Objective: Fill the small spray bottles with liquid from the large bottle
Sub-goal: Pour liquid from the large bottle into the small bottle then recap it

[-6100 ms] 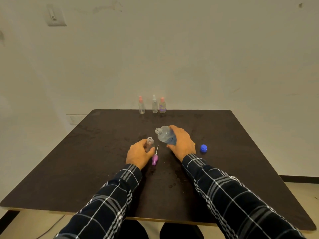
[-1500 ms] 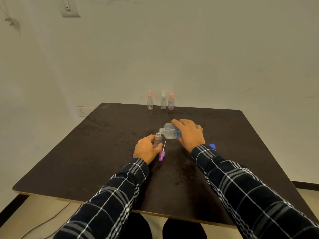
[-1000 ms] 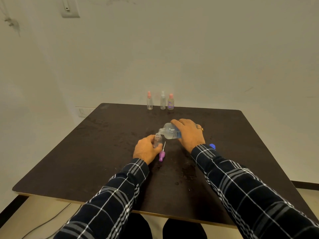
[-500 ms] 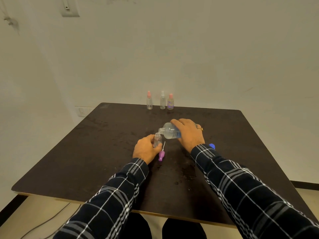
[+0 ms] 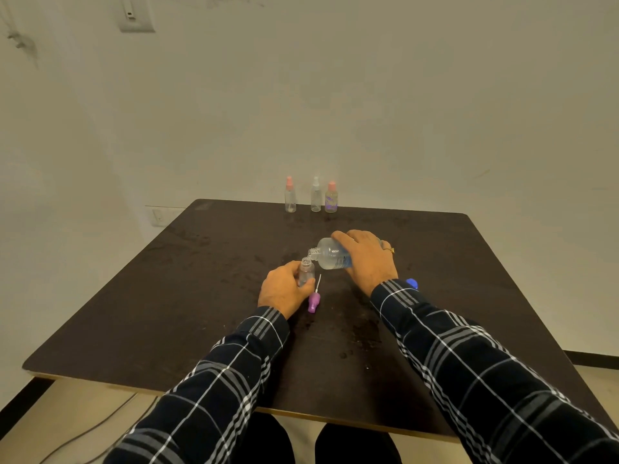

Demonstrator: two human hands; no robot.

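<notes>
- While the head camera looks down over a dark table (image 5: 167,296), the left hand (image 5: 283,291) is wrapped around a small uncapped spray bottle (image 5: 305,271), which stands upright on the tabletop near the middle.
- Gripped from above by the right hand (image 5: 366,259), the large bottle (image 5: 330,257) is tipped almost onto its side, its open neck pointing left and sitting right at the mouth of the small bottle; whether the two rims touch cannot be told, and no stream of liquid can be made out.
- A purple spray cap (image 5: 314,300) with its thin white tube lies flat on the table just to the right of the left hand.
- A blue cap (image 5: 412,283) rests on the table, partly hidden behind the right sleeve (image 5: 469,363).
- At the far edge of the table three capped spray bottles (image 5: 315,195) stand in a row, well apart from the hands: two with pinkish tops and one with a clear top between them.
- Both forearms wear dark plaid sleeves.
</notes>
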